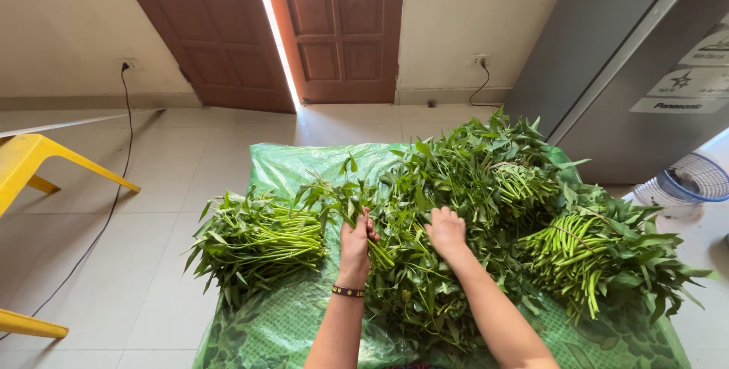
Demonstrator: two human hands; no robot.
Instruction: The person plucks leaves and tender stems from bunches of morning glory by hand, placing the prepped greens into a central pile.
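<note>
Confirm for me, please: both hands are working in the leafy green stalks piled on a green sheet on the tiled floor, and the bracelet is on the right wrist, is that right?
Not quite. In the head view the bracelet is on the left wrist, not the right. The rest holds: the left hand grips a bunch of leafy green stalks and the right hand rests in the same pile, which lies on a green sheet on the tiled floor.

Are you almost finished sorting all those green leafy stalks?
Not nearly. One small pile lies lined up at the left. The left hand grips a few stalks; the right hand rests on the big heap, with more bunches beyond.
</note>
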